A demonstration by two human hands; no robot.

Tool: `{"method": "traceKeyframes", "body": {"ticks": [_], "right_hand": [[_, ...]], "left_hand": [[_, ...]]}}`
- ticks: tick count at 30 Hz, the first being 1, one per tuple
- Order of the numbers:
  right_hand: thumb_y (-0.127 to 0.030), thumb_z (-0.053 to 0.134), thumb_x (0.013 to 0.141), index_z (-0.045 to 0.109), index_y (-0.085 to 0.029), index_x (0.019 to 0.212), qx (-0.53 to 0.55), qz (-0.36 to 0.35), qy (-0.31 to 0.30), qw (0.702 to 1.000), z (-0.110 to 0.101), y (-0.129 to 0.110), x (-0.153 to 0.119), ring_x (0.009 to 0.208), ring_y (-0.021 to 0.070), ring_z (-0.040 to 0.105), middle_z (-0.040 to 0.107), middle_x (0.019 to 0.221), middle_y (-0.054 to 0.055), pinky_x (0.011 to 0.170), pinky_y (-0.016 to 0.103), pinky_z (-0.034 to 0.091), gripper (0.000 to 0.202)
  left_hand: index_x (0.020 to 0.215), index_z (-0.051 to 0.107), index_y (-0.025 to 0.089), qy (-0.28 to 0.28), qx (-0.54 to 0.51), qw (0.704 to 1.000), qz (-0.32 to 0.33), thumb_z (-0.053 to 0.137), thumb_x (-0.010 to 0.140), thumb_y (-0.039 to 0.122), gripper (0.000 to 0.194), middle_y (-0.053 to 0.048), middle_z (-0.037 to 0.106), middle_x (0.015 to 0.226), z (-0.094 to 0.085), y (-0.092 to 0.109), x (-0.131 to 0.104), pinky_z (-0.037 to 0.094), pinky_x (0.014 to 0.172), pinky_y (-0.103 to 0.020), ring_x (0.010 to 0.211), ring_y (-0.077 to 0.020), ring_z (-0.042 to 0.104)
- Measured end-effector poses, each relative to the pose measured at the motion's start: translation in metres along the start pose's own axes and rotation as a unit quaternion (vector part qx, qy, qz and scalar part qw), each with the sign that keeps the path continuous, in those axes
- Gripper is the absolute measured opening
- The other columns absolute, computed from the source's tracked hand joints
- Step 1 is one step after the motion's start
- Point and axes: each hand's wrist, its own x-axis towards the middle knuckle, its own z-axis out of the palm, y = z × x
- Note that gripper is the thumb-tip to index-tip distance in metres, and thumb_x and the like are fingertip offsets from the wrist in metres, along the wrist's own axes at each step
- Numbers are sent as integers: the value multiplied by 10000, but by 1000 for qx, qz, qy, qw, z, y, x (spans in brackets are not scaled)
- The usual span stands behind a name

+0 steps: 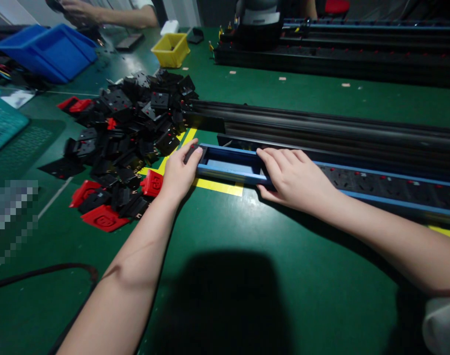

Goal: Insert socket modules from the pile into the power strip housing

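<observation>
A long blue-edged rail (pixel 228 171) lies across the green table, with black socket modules (pixel 376 181) seated along its right part and an open stretch of channel near its left end. At that left end my left hand (pixel 181 167) is closed on a small black module (pixel 198 154), thumb on top. My right hand (pixel 289 175) wraps over the rail at the right side of the open stretch, fingers on the far edge and thumb at the near edge. What lies beneath its palm is hidden.
Left of the rail is a heap of black modules (pixel 116 101) with red ones (pixel 104 218). Long black rails (pixel 302 125) lie behind. Blue bins (pixel 62 52), a yellow bin (pixel 171 52) and a teal basket (pixel 3 123) stand farther off. Another person's arm (pixel 124 17) shows at the top.
</observation>
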Motion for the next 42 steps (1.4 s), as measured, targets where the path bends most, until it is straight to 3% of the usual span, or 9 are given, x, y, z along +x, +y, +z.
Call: {"method": "traceKeyframes", "body": {"ticks": [13, 23, 26, 29, 34, 42], "right_hand": [[-363, 502, 979, 400, 86, 1490, -17, -7, -7, 1000, -1, -2, 1, 1168, 385, 592, 567, 1422, 300, 938, 450, 411, 688], [-369, 505, 982, 398, 90, 1491, -22, -11, -4, 1000, 1, -2, 0, 1164, 387, 594, 562, 1430, 301, 937, 451, 415, 693], [-364, 506, 980, 394, 94, 1494, -15, -11, -5, 1000, 1, -1, 0, 1168, 386, 590, 559, 1429, 309, 939, 453, 407, 697], [-368, 497, 984, 394, 91, 1496, -11, -10, -7, 1000, 1, -1, 1, 1169, 382, 588, 560, 1429, 308, 943, 452, 403, 695], [-373, 496, 985, 394, 84, 1499, -9, -5, -12, 1000, 0, -2, 1, 1163, 380, 591, 552, 1441, 304, 945, 452, 404, 695], [-362, 491, 989, 390, 84, 1497, -13, -4, -12, 1000, -1, -3, 0, 1174, 381, 592, 562, 1433, 295, 952, 449, 414, 684]], "left_hand": [[1342, 684, 150, -21, 14, 1000, 14, 583, 931, 578, 602, -138, 698, 1355, 0, -7, 1, 471, 1135, -475, 1280, -318, 645], [1379, 638, 156, -61, 94, 992, 49, 435, 986, 584, 615, -148, 709, 1295, 5, 5, -5, 470, 1105, -496, 1228, -308, 646], [1323, 627, 158, -35, 126, 990, 57, 416, 998, 507, 522, -148, 692, 1292, 7, 9, -9, 472, 1085, -467, 1221, -288, 636], [1125, 623, 164, 12, 174, 984, 40, 427, 982, 465, 387, -149, 698, 1133, 8, 12, -12, 509, 978, -439, 1091, -285, 658], [975, 547, 213, 12, 192, 981, 37, 440, 967, 472, 280, -103, 672, 973, 5, 14, -12, 503, 862, -400, 951, -267, 650], [995, 570, 194, 47, 317, 944, 74, 355, 1004, 386, 288, -156, 667, 1059, 10, 27, -21, 393, 1002, -511, 1083, -340, 594]]}}
